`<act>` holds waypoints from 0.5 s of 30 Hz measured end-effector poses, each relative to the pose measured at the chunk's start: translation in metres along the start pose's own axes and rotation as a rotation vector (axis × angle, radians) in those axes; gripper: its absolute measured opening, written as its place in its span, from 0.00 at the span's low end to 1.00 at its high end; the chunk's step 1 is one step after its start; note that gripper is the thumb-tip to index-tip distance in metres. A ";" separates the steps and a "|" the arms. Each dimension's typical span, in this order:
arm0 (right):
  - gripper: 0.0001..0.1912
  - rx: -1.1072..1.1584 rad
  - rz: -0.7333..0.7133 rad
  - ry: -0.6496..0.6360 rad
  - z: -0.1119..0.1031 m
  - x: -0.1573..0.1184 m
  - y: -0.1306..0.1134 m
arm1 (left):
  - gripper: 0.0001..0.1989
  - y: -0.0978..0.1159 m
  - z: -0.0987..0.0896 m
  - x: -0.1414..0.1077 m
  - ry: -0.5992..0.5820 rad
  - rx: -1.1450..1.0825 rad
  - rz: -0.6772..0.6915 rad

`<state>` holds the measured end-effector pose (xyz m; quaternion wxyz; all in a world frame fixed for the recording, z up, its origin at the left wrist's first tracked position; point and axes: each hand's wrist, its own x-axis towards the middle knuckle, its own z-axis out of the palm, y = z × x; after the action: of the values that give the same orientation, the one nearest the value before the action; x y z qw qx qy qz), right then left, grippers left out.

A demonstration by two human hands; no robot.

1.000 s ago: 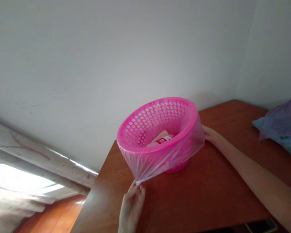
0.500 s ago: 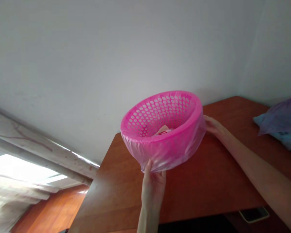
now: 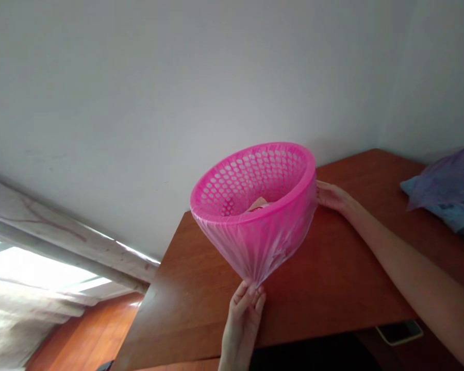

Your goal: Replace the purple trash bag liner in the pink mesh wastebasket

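A pink perforated plastic basket (image 3: 255, 180) stands on the wooden table, with a thin clear plastic bag (image 3: 251, 247) stretched over its rim and down its outside. Something beige with red and white parts (image 3: 260, 204) lies inside. My left hand (image 3: 245, 304) is closed in a pinch on the gathered edge of the bag, pulled to a point in front of the basket. Against the basket's right side, my right hand (image 3: 332, 198) has its fingers curled at the bag; their tips are partly hidden.
A wooden table (image 3: 189, 319) reaches back to the pale wall (image 3: 232, 77). At right lie bluish and purple plastic-like bags (image 3: 448, 185). A phone (image 3: 400, 331) rests below the table's front edge. Curtains (image 3: 34, 304) and a bright window are on the left.
My left hand has moved down and toward me, drawing the bag's edge into a taut point. My right hand and the basket have shifted slightly left in view.
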<state>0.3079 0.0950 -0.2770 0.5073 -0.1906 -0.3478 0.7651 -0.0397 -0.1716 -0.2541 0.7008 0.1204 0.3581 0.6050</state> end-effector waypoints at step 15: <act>0.16 -0.161 -0.011 -0.030 0.014 0.000 0.007 | 0.07 -0.045 0.084 0.013 -0.056 -0.254 -0.065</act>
<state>0.2942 0.0883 -0.2726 0.4893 -0.2171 -0.4168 0.7347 0.0487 -0.1476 -0.2258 0.7394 0.0360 0.2623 0.6191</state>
